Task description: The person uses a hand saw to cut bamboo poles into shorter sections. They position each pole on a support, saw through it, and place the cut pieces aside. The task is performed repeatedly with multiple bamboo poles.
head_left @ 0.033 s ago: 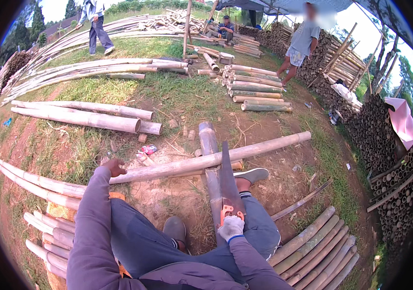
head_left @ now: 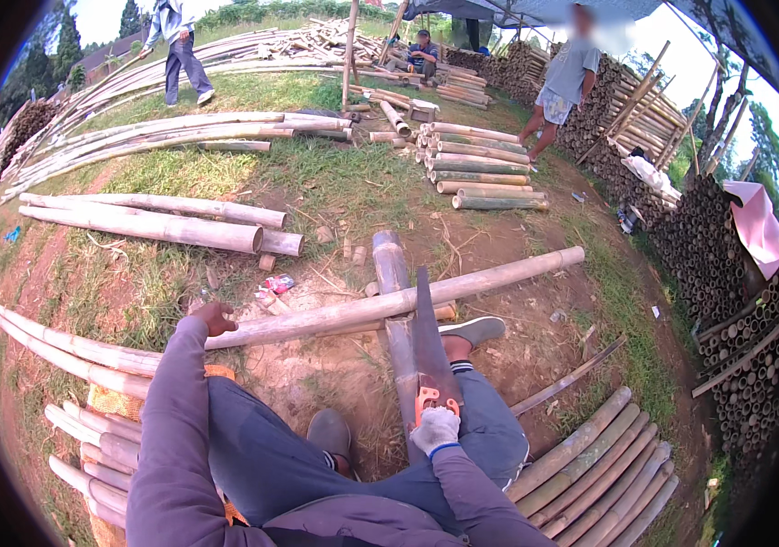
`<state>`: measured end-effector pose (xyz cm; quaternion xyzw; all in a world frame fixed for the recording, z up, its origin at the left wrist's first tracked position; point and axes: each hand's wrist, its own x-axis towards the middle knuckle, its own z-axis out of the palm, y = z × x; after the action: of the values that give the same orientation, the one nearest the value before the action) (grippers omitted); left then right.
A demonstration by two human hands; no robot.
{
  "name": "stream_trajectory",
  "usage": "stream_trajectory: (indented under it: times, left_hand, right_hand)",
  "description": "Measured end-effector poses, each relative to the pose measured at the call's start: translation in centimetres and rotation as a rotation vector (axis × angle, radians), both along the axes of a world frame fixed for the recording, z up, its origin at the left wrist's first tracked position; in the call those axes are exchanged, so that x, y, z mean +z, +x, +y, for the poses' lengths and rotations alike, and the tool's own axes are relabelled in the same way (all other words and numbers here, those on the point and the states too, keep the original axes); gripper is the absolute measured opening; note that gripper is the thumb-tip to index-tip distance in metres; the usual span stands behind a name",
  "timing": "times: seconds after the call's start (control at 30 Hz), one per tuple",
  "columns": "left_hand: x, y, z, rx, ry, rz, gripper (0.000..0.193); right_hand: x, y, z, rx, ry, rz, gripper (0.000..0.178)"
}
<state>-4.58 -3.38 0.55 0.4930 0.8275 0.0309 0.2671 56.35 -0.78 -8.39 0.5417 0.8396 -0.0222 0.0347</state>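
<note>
My right hand (head_left: 435, 430), in a pale work glove, is closed round the orange handle of a hand saw (head_left: 429, 337). The saw's long dark blade points away from me and crosses a bamboo pole (head_left: 335, 319). That pole slants from my left arm up to the right, over a thicker bamboo log (head_left: 392, 264) on the ground between my legs. My bare left hand (head_left: 215, 317) is at the pole's near left part, thumb and fingers apart. Whether it presses on the pole is hard to tell.
Cut bamboo lengths (head_left: 599, 465) lie at my right, more poles (head_left: 98, 447) at my left. Ahead are thick poles (head_left: 153, 228) and a stack of cut pieces (head_left: 485, 164). A person stands (head_left: 567, 87) by tall bamboo piles; another walks (head_left: 184, 55) far left; a third sits (head_left: 423, 59) behind.
</note>
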Motion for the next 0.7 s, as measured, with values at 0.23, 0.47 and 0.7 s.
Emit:
stream_trajectory:
  times: [0.23,0.47,0.7]
  left_hand:
    - [-0.5,-1.3,0.6,-0.032,0.049,-0.005,0.072]
    - [0.8,0.0,0.7,-0.041,0.015,-0.001,0.072]
    - [0.2,-0.3,0.5,-0.031,0.032,-0.003,0.073]
  right_hand:
    - [0.8,-0.3,0.4,0.0,-0.015,0.028,0.063]
    - [1.6,-0.4,0.2,-0.017,-0.061,0.012,0.06]
    - [1.6,-0.2,0.5,-0.011,-0.043,0.024,0.053]
